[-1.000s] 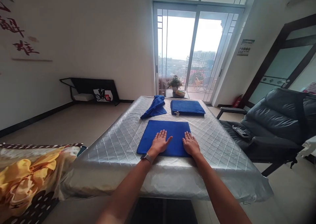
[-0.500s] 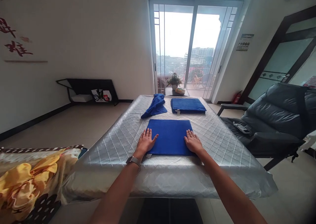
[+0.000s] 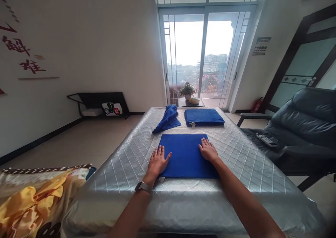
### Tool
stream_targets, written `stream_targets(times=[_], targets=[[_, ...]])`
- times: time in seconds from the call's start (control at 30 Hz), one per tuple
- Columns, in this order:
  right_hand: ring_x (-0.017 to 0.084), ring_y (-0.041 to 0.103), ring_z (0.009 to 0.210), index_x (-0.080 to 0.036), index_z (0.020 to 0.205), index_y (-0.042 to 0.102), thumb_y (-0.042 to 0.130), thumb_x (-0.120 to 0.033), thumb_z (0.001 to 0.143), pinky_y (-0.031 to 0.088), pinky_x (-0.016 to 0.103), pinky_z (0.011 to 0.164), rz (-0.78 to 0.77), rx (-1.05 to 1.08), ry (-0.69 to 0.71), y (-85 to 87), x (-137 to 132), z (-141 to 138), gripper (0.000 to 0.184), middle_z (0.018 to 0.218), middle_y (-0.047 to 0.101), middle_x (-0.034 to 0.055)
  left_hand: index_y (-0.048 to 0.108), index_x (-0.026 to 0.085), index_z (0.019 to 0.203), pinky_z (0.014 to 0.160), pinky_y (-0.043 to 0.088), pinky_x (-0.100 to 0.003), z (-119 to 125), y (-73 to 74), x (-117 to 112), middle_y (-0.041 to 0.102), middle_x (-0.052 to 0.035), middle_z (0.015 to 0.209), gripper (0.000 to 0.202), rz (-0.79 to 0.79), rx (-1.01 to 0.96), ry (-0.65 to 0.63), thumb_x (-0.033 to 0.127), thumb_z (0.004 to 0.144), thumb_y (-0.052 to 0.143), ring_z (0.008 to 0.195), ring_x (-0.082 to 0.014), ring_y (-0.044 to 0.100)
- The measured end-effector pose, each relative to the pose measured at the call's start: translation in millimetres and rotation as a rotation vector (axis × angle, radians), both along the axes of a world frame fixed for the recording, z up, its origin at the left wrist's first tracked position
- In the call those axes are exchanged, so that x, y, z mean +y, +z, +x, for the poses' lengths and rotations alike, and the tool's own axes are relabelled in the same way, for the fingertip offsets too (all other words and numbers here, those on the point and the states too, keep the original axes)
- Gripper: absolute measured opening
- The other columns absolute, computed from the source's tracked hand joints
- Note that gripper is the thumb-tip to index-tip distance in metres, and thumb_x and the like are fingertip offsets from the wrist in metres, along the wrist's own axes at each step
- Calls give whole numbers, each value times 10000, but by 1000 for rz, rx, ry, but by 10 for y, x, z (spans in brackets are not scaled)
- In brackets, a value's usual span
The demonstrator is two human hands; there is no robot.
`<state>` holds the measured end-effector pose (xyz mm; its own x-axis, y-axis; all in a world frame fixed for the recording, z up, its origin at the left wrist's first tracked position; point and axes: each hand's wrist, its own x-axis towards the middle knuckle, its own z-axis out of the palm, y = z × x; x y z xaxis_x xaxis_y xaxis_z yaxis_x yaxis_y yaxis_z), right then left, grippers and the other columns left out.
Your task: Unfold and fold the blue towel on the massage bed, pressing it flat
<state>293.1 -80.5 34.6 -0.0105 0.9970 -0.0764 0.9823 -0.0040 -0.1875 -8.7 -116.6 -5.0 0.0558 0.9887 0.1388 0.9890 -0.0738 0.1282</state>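
A blue cloth (image 3: pixel 185 157), folded into a flat rectangle, lies on the silver quilted table cover (image 3: pixel 120 164) in front of me. My left hand (image 3: pixel 158 161) rests on its left edge, fingers stretched forward and thumb spread over the fabric. On the right edge lies my right hand (image 3: pixel 208 150), palm down with the fingers extended. A small white tag (image 3: pixel 162 179) shows at the near left corner. Farther back are a crumpled blue cloth (image 3: pixel 168 119) on the left and a stack of folded blue cloths (image 3: pixel 204 117) on the right.
A dark armchair (image 3: pixel 301 126) holding a power strip (image 3: pixel 267 140) stands at the right. Yellow fabric (image 3: pixel 34 206) lies on a patterned surface at the lower left. Beyond the table, a potted plant (image 3: pixel 188 91) stands before the sliding glass door (image 3: pixel 181 38).
My right hand has slid slightly forward along the cloth's right edge. My left hand stays at the left edge. The whole view has shifted, with the table appearing lower and closer.
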Motion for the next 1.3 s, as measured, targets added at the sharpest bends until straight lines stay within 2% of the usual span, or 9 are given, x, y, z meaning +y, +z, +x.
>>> stream_targets(times=[0.4,0.5,0.57,0.67,0.87,0.97,1.03,1.1,1.3], targets=[[195,84,1593,-102,1645,170,146,-421,1037,41,414,1280,9,35,-10,-109,57,42,687,1725,121,65,215,34,1616,1269,200,-471,-41,-16,15,197,-186,1691,911,-54,54,-5,685,993,77,1576,-314,185],[193,82,1593,-100,1645,169,145,-415,1039,39,412,1280,13,45,-10,-117,54,38,683,1725,119,66,233,22,1608,1269,199,-474,-59,47,56,209,-197,1686,916,-115,73,7,683,993,78,1571,-322,200],[193,87,1592,-97,1643,175,147,-413,1041,41,409,1280,17,53,-12,-116,51,34,681,1725,124,69,268,-1,1592,1267,207,-490,28,118,92,224,-221,1675,927,-105,93,34,681,994,77,1561,-342,229],[202,85,1593,-95,1642,180,154,-415,1044,52,416,1280,26,62,-17,-112,44,30,679,1727,113,77,319,-3,1574,1267,219,-500,418,209,147,249,-229,1665,907,-19,96,-15,656,1006,63,1555,-342,248],[227,78,1594,-98,1642,187,195,-403,1046,75,419,1276,55,38,6,-126,15,57,669,1727,117,87,380,99,1571,1283,212,-418,1595,201,259,323,-131,1662,783,3,-23,-400,585,1041,68,1559,-227,260],[220,87,1593,-110,1643,191,199,-397,1046,84,400,1274,59,18,17,-134,12,66,663,1726,135,77,378,112,1574,1283,210,-396,1804,179,337,333,-118,1659,775,-16,-55,-418,571,1043,50,1557,-207,265],[227,99,1592,-104,1641,203,184,-405,1046,90,407,1273,57,14,10,-134,22,60,667,1723,144,87,359,109,1582,1286,197,-404,1734,167,393,319,-122,1663,790,-32,-60,-382,592,1036,55,1560,-213,254],[233,106,1591,-95,1638,208,167,-407,1045,90,418,1273,52,18,-1,-133,35,50,672,1722,143,95,338,114,1592,1290,182,-416,1543,155,443,293,-118,1673,812,-52,-57,-338,627,1024,69,1567,-220,232],[218,94,1592,-112,1644,190,140,-413,1043,66,418,1275,33,29,-14,-131,52,42,674,1726,132,80,274,80,1609,1293,151,-452,689,142,525,224,-138,1690,886,-97,-35,-151,680,995,54,1578,-253,183]])
